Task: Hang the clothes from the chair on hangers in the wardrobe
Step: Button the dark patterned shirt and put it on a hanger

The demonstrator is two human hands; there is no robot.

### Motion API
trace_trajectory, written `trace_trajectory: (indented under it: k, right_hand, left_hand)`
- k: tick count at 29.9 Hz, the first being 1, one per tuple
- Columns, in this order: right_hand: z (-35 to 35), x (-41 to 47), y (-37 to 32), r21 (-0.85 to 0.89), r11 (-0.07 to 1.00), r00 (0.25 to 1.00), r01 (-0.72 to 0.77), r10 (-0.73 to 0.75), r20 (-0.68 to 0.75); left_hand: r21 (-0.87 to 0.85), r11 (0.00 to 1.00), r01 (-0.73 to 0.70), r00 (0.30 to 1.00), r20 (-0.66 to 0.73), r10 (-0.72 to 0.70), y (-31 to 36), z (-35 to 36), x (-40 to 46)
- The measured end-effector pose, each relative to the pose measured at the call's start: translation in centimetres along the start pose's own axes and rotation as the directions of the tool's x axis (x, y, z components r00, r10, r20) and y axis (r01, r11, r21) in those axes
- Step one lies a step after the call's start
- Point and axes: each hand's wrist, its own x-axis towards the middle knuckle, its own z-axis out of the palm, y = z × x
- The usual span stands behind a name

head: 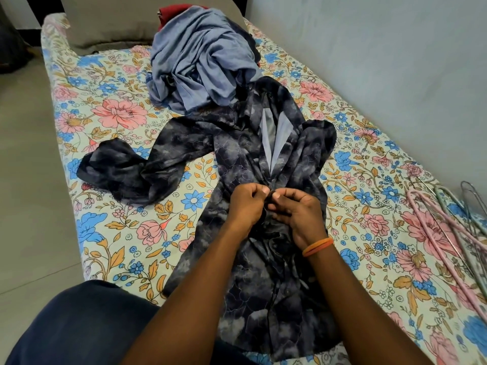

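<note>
One dark navy cloud-print shirt (237, 164), spread on the floral-sheeted bed (110, 233); left hand (246, 204) and right hand (300, 214) both pinch its front placket. One crumpled grey-blue garment (197, 64) beyond, over one red garment (176, 11). Several wire hangers (448, 219), number unclear, at right.

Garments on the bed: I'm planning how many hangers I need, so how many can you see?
3: dark patterned shirt spread flat under both hands, blue garment heaped beyond it, red garment peeking out behind. More may be buried in the heap.
</note>
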Motion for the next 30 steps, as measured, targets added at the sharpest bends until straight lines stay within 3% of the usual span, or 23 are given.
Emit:
trace_trajectory:
  k: [3, 6, 8, 13, 16, 20, 30]
  right_hand:
    - [0.2, 0.6, -0.8, -0.049, 0.997, 0.988, 0.062, -0.069, -0.139]
    - [1.0, 2.0, -1.2, -0.26, 0.957, 0.962, 0.131, -0.185, -0.198]
    - [1.3, 2.6, -1.0, -0.21, 0.972, 0.957, 0.106, -0.156, -0.243]
    - [1.6, 3.1, -0.7, -0.01, 0.999, 0.944, 0.039, -0.04, -0.326]
    - [1.5, 3.7, -0.6, 0.037, 0.999, 0.938, 0.023, -0.009, -0.346]
    - [1.4, 4.1, -0.2, 0.066, 0.998, 0.942, 0.005, 0.018, -0.334]
    - [0.3, 3.8, 0.0, -0.004, 1.0, 0.977, 0.007, -0.008, -0.215]
  left_hand:
    - [0.453, 0.866, -0.212, 0.973, 0.014, 0.231, 0.2, 0.2, -1.0]
    - [0.56, 0.757, -0.336, 0.939, 0.14, 0.313, 0.6, 0.6, -1.6]
    - [0.567, 0.735, -0.372, 0.927, 0.186, 0.325, 0.8, 0.7, -1.7]
    - [0.343, 0.9, -0.27, 0.962, 0.136, 0.237, 1.0, 0.8, -1.5]
    - [0.124, 0.982, -0.144, 0.979, 0.161, 0.123, 1.3, 0.9, -0.6]
    - [-0.186, 0.98, 0.072, 0.988, 0.148, -0.044, 1.3, 1.3, 1.8]
    - [-0.09, 0.987, -0.131, 0.991, -0.026, 0.129, -0.6, 2.2, 4.2]
